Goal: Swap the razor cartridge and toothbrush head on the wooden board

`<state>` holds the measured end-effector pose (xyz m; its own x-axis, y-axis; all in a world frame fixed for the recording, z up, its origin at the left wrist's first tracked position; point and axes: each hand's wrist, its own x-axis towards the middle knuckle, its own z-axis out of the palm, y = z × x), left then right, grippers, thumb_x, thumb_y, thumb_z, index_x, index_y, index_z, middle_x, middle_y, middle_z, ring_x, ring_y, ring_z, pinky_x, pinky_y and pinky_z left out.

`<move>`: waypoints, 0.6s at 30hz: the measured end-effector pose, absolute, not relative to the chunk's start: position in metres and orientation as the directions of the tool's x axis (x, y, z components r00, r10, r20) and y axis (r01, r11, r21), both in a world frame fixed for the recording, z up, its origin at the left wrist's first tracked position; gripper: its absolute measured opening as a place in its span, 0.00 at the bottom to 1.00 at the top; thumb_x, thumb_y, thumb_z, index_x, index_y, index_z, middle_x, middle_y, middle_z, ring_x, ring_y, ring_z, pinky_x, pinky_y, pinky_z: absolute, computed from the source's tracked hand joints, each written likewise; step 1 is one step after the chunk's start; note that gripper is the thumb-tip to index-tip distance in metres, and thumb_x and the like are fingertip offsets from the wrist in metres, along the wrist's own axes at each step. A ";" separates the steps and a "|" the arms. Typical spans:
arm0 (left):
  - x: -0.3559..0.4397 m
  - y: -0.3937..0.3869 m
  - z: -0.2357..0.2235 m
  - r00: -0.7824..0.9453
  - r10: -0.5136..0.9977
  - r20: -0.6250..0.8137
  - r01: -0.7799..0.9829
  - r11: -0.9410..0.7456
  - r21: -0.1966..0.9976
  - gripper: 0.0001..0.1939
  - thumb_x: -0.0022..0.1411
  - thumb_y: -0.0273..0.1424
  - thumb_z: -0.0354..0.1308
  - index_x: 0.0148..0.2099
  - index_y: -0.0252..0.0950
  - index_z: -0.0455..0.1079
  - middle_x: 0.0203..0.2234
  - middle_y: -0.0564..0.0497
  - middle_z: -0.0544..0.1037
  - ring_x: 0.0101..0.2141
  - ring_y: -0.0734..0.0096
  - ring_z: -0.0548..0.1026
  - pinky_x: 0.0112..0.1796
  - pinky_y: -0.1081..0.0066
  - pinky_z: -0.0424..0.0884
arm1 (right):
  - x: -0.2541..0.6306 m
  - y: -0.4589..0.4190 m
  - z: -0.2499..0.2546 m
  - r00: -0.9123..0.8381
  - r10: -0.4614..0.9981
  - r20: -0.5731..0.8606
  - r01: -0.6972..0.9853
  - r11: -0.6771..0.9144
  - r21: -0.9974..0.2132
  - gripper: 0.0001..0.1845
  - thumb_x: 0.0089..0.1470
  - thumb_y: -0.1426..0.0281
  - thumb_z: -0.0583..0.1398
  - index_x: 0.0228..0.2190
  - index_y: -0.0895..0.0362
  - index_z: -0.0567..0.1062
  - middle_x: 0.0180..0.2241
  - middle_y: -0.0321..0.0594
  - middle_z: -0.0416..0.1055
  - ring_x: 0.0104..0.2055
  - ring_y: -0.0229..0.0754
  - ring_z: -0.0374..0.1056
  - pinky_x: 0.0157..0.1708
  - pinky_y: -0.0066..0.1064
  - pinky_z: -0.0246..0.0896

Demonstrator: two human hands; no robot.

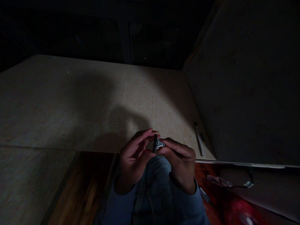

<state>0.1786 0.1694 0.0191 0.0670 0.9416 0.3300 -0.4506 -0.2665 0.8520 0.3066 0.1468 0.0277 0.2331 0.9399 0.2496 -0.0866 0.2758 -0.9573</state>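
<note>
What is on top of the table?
A slim pale object and a small dark item, near the right edge. The left hand and right hand, holding a small metal piece, hide part of the table from view.

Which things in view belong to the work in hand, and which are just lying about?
In hand:
small dark-and-silver, metallic-looking object, pinched by left hand and right hand

Apparently lying about:
slim pale stick-like thing on beige tabletop
small dark oblong piece beside it
blurred red thing, lower right

Possibly a home: table (161, 100), floorboards (78, 193).
</note>
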 end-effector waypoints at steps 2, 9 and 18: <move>0.179 0.169 0.019 0.049 0.945 0.324 -0.444 -0.270 0.854 0.20 0.62 0.29 0.65 0.57 0.44 0.75 0.48 0.45 0.81 0.47 0.64 0.80 0.49 0.67 0.77 | 0.307 0.147 0.028 0.236 0.939 0.251 -0.068 0.273 -0.960 0.10 0.52 0.71 0.70 0.38 0.46 0.85 0.33 0.38 0.83 0.31 0.40 0.77 0.31 0.31 0.74; 0.180 0.169 0.020 0.036 0.951 0.307 -0.459 -0.257 0.850 0.21 0.62 0.33 0.66 0.58 0.43 0.74 0.46 0.44 0.80 0.46 0.63 0.80 0.48 0.67 0.77 | 0.312 0.147 0.030 0.198 0.940 0.277 -0.048 0.291 -0.955 0.10 0.53 0.71 0.70 0.38 0.46 0.85 0.33 0.39 0.83 0.30 0.41 0.77 0.31 0.31 0.75; 0.183 0.169 0.015 0.035 0.962 0.271 -0.440 -0.229 0.868 0.21 0.63 0.33 0.66 0.58 0.43 0.73 0.46 0.46 0.80 0.47 0.65 0.79 0.49 0.69 0.75 | 0.318 0.146 0.026 0.233 0.947 0.221 -0.111 0.252 -0.961 0.09 0.54 0.70 0.69 0.37 0.46 0.85 0.29 0.35 0.82 0.28 0.37 0.75 0.29 0.27 0.71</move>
